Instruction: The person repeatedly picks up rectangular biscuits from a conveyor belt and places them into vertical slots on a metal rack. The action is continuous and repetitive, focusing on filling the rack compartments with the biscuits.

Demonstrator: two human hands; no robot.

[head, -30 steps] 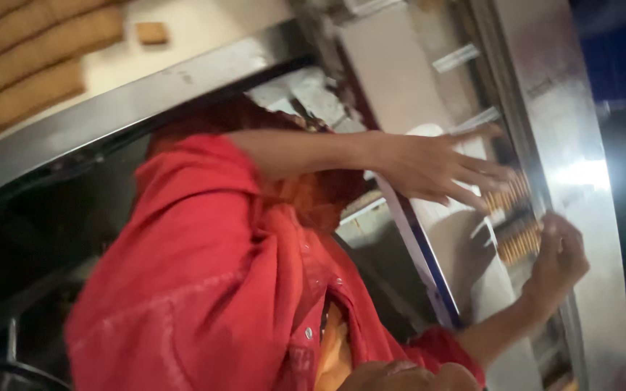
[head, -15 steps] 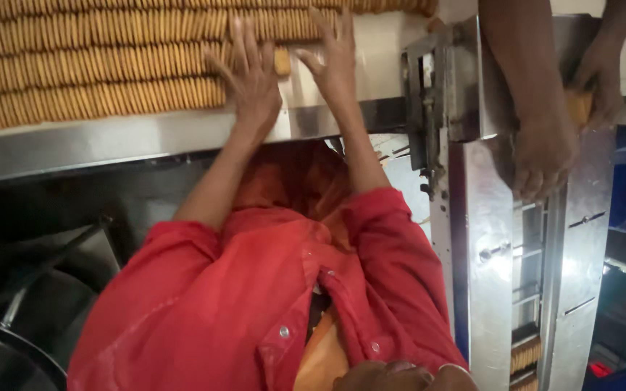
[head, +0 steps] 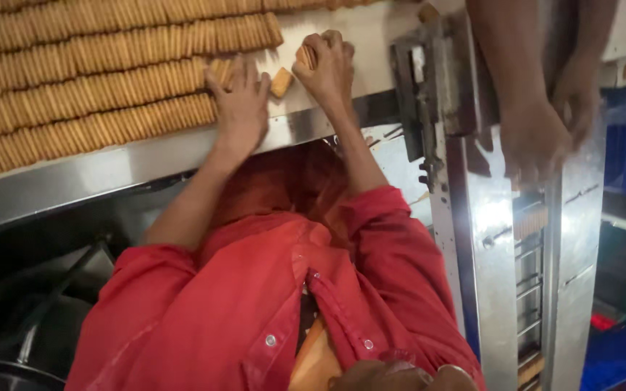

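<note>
My left hand point(head: 239, 108) lies flat, fingers spread, pressing on the end of the biscuit rows point(head: 88, 80) at the near edge of the steel table point(head: 110, 163). My right hand point(head: 325, 66) is just to the right of it, curled closed around a short stack of biscuits point(head: 303, 56). One loose biscuit point(head: 280, 82) lies on the table between my hands. To the right of the table stands a steel machine point(head: 487, 239), where another person's hands point(head: 534, 137) reach down onto its chute.
</note>
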